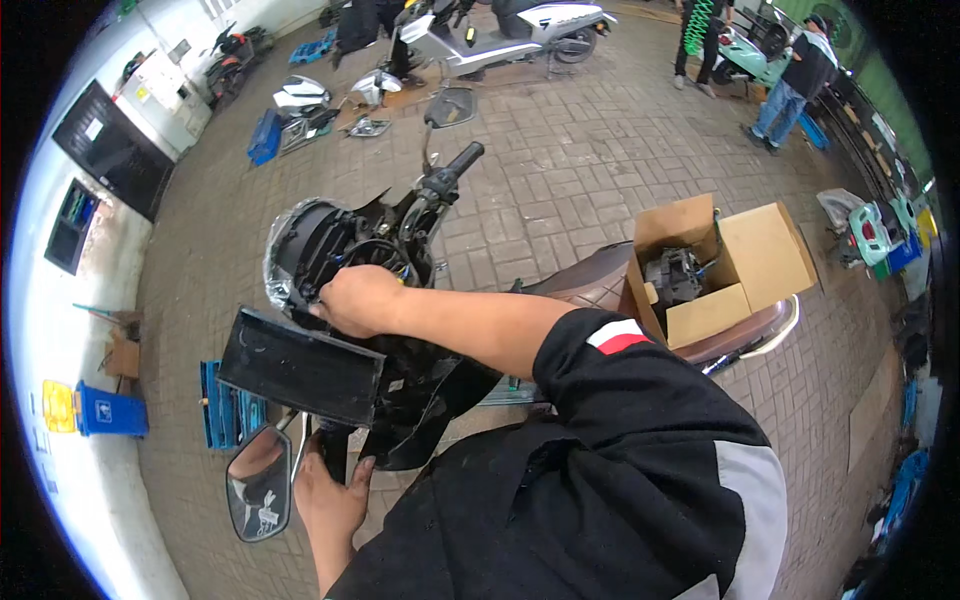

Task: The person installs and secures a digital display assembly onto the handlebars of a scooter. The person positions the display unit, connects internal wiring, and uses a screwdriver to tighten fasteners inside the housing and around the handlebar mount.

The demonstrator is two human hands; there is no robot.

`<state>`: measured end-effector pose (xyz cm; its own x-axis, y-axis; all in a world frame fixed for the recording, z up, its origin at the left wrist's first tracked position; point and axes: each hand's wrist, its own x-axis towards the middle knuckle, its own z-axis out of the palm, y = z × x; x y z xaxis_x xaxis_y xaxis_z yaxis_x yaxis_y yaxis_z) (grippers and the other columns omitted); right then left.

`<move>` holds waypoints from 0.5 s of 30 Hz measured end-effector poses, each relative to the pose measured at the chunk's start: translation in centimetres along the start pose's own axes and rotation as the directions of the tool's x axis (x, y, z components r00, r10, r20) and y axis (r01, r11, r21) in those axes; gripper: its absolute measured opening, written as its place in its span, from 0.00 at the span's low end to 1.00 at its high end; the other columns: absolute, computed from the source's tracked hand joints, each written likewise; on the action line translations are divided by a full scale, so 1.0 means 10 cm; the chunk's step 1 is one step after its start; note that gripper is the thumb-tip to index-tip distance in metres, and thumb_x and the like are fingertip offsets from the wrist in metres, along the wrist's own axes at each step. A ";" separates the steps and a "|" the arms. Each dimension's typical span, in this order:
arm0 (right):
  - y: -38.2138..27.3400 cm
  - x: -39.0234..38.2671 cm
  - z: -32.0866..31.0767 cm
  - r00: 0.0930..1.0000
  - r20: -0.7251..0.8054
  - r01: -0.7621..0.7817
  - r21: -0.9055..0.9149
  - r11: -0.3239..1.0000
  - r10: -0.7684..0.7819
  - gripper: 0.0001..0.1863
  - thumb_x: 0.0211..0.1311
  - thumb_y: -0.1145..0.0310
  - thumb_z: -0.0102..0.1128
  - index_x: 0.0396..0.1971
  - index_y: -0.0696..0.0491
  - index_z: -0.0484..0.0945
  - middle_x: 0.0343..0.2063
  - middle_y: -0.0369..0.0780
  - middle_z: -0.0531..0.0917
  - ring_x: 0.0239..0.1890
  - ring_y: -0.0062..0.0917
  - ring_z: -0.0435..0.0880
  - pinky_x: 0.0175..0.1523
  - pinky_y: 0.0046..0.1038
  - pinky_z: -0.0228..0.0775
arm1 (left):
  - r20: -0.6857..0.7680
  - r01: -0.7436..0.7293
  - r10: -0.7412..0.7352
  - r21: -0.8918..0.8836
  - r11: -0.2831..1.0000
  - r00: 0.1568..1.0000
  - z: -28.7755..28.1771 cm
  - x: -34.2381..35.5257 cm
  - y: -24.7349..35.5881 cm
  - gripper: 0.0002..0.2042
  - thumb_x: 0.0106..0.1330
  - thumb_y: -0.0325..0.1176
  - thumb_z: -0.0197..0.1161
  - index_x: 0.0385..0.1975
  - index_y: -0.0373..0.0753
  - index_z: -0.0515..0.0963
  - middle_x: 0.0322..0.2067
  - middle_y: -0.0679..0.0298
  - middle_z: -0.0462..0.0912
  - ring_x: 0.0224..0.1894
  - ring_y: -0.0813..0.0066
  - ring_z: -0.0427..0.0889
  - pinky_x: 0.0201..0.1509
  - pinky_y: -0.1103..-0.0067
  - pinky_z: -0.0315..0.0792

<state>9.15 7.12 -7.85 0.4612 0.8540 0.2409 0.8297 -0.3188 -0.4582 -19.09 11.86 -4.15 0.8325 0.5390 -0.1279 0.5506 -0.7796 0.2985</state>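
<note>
A scooter with its front stripped open stands before me, its exposed front assembly (305, 245) wrapped along one edge in silvery film. Into that assembly reaches my right hand (362, 298), its fingers curled down; their tips and whatever they pinch are hidden. My left hand (330, 500) is closed round the left handlebar grip (336, 447), thumb on one side and fingers on the other. Between both hands a black rectangular tray-like piece (300, 365) lies tilted over the handlebar. The right handlebar grip (463, 160) points away on the far side, under a mirror (452, 107).
An opened cardboard box (705, 318) holding a dark mechanical part (676, 276) rests on the brown seat (590, 280). Near my left hand juts the left mirror (258, 490). Blue toolbox (232, 405) stands on the paving. Farther off are a silver scooter (500, 45), loose panels and other people.
</note>
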 end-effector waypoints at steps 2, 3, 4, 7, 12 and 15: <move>-0.09 -0.04 -0.11 0.999 0.032 0.015 -0.058 0.998 -0.013 0.25 0.70 0.50 0.52 0.25 0.57 0.83 0.25 0.52 0.86 0.33 0.44 0.88 0.39 0.41 0.81 | -0.134 -0.036 0.044 0.064 0.997 0.990 0.03 -0.03 -0.05 0.39 0.54 0.43 0.75 0.62 0.26 0.67 0.53 0.39 0.79 0.56 0.40 0.77 0.61 0.62 0.70; -0.04 -0.07 -0.03 0.994 -0.087 0.063 -0.075 0.995 -0.070 0.24 0.70 0.51 0.53 0.26 0.57 0.83 0.24 0.51 0.86 0.32 0.43 0.88 0.39 0.40 0.81 | -0.146 -0.067 0.073 0.046 0.997 0.986 0.05 -0.03 -0.08 0.40 0.53 0.43 0.75 0.62 0.26 0.67 0.53 0.38 0.79 0.56 0.40 0.77 0.61 0.62 0.70; 0.00 -0.08 0.00 0.969 -0.206 0.116 -0.100 0.988 -0.135 0.22 0.69 0.52 0.54 0.27 0.57 0.83 0.24 0.50 0.86 0.32 0.43 0.88 0.38 0.40 0.81 | -0.154 -0.074 0.080 0.045 0.996 0.985 0.06 -0.04 -0.09 0.40 0.53 0.43 0.75 0.62 0.26 0.67 0.53 0.38 0.79 0.56 0.40 0.77 0.61 0.62 0.70; 0.07 -0.06 0.04 0.959 -0.176 0.203 -0.128 0.971 -0.224 0.20 0.68 0.53 0.56 0.29 0.56 0.83 0.23 0.49 0.86 0.31 0.42 0.88 0.37 0.40 0.80 | -0.134 -0.051 0.056 0.044 0.998 0.989 0.04 -0.03 -0.05 0.40 0.52 0.42 0.76 0.62 0.25 0.67 0.53 0.38 0.79 0.56 0.40 0.77 0.61 0.61 0.70; 0.08 0.05 0.07 0.999 -0.045 0.029 0.008 1.000 -0.028 0.21 0.69 0.53 0.55 0.30 0.58 0.83 0.24 0.50 0.86 0.33 0.45 0.88 0.40 0.42 0.80 | -0.086 -0.089 0.093 0.060 0.994 0.992 0.01 -0.01 -0.02 0.42 0.51 0.41 0.77 0.64 0.25 0.65 0.56 0.38 0.77 0.59 0.41 0.75 0.64 0.61 0.68; -0.02 0.01 -0.08 0.997 0.052 -0.063 0.079 0.995 0.059 0.22 0.69 0.53 0.54 0.33 0.59 0.85 0.28 0.52 0.86 0.36 0.47 0.88 0.43 0.44 0.80 | -0.080 -0.099 0.103 0.051 0.994 0.991 0.01 -0.04 -0.09 0.44 0.50 0.41 0.77 0.64 0.25 0.64 0.56 0.38 0.76 0.60 0.40 0.74 0.65 0.61 0.67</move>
<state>9.28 6.94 -7.09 0.4923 0.8540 0.1682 0.7715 -0.3387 -0.5386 -19.93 12.26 -4.48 0.8773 0.4795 -0.0203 0.4675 -0.8445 0.2613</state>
